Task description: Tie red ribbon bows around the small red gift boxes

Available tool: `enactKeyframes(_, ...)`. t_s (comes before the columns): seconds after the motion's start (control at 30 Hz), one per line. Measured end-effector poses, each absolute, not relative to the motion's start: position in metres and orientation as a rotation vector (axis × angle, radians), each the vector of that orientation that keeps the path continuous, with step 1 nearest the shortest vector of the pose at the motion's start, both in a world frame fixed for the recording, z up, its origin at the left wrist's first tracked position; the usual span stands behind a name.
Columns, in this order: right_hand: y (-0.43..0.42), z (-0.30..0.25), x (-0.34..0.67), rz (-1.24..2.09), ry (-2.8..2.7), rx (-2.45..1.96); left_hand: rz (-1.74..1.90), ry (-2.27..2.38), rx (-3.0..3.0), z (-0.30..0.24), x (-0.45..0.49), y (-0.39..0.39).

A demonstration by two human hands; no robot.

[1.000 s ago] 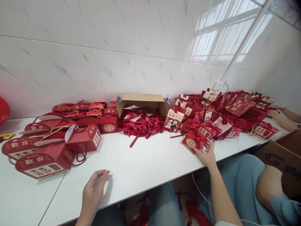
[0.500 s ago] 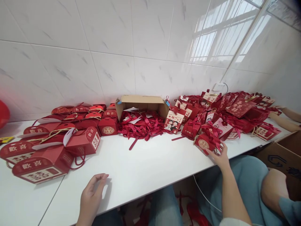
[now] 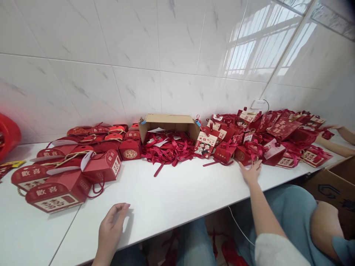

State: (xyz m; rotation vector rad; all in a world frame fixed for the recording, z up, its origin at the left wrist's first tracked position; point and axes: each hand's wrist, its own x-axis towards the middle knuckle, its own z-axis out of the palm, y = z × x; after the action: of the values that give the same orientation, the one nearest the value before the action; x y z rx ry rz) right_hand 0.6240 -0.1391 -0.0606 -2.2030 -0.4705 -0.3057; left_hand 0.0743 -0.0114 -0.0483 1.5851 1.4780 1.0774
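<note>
My right hand (image 3: 251, 171) is at the front of the right-hand pile, fingers spread and touching the lower side of a red gift box (image 3: 243, 155) topped with a ribbon bow. The box stands among other red boxes; part of it hides behind ribbon. Away from any box, my left hand (image 3: 112, 225) rests over the white table near its front edge. Its thumb and forefinger tips meet, with nothing visible between them. Left of it stand larger red gift boxes (image 3: 55, 195) with rope handles.
A cardboard box (image 3: 170, 118) lies against the tiled wall, red ribbons (image 3: 169, 151) spilling from it. A co-worker's arms (image 3: 337, 144) reach in at far right, above another carton (image 3: 335, 184). Someone's blue-clad knee (image 3: 288, 201) is by the table. A red basket (image 3: 9, 135) sits at far left.
The red gift box has moved back and left against the pile, and my right hand has loosened from holding it to spread fingers. My left hand is nearly unchanged.
</note>
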Motion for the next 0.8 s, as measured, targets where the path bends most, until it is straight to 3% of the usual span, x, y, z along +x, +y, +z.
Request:
enactKeyframes(0.13,-0.163,-0.096,0.561,-0.263,-0.631,-2.327,1.151,1.503,1.606,-0.047,0.077,-0.019)
enactKeyframes(0.37,-0.199,-0.118,0.479,-0.287,-0.864,-2.324,1.739,1.858,1.883,-0.021,0.056,-0.011)
enactKeyframes(0.5,-0.190,-0.112,0.433,-0.351,-0.900,-2.229,1.712,2.004,1.849,-0.005,0.034,0.020)
enactKeyframes(0.67,-0.169,-0.117,0.377,-0.171,-1.181,-2.210,1.596,2.150,1.585,0.003,0.009,0.051)
enactKeyframes(0.8,-0.161,-0.122,0.355,-0.155,-1.244,-2.224,1.608,1.954,1.571,0.004,-0.018,0.064)
